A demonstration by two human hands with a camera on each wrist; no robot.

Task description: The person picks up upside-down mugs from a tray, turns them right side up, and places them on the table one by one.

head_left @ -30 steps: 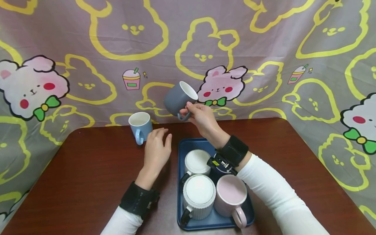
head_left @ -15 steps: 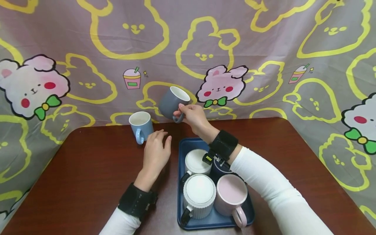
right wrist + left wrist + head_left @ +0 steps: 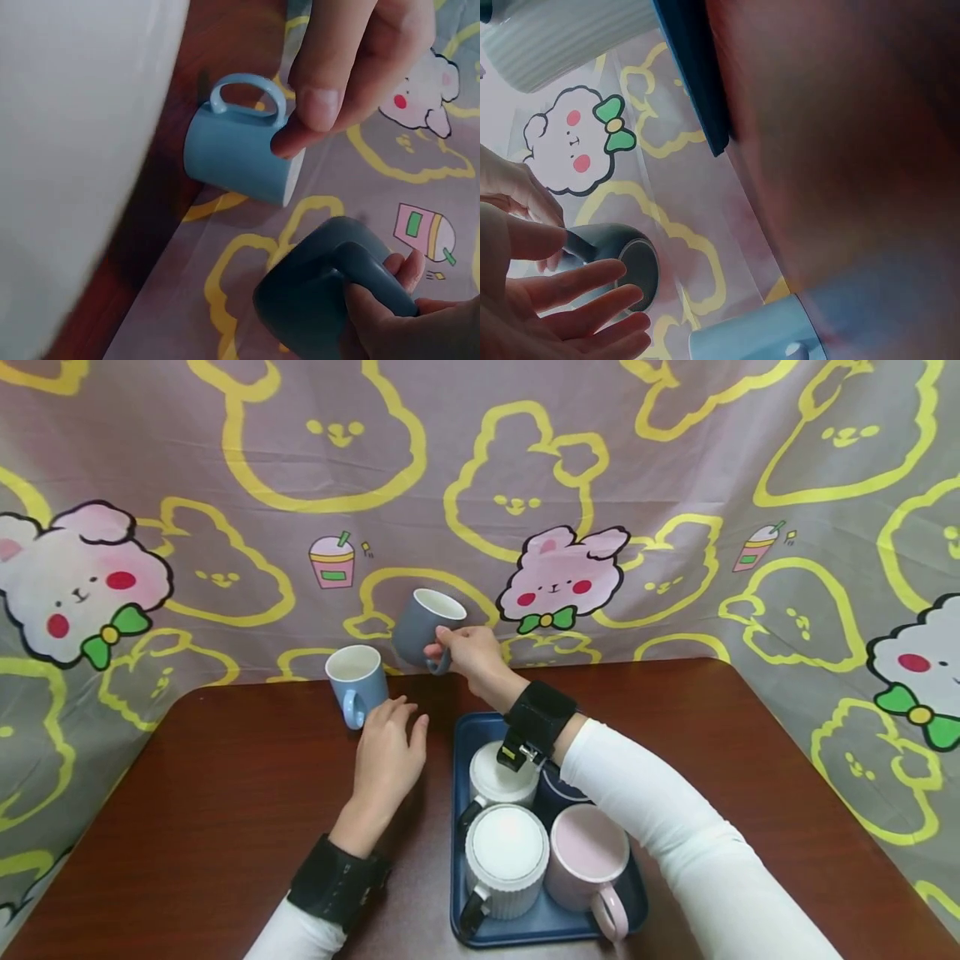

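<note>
We see a plain dark grey mug (image 3: 414, 631) with a white interior, raised clear of the counter (image 3: 225, 777) and held by its handle in the right hand (image 3: 477, 656). It leans to the right, mouth upward, its handle on the near right side. To its left, near but apart, we find a light blue mug (image 3: 369, 687), whitish inside, standing upright at the counter's far edge, handle facing near.
</note>
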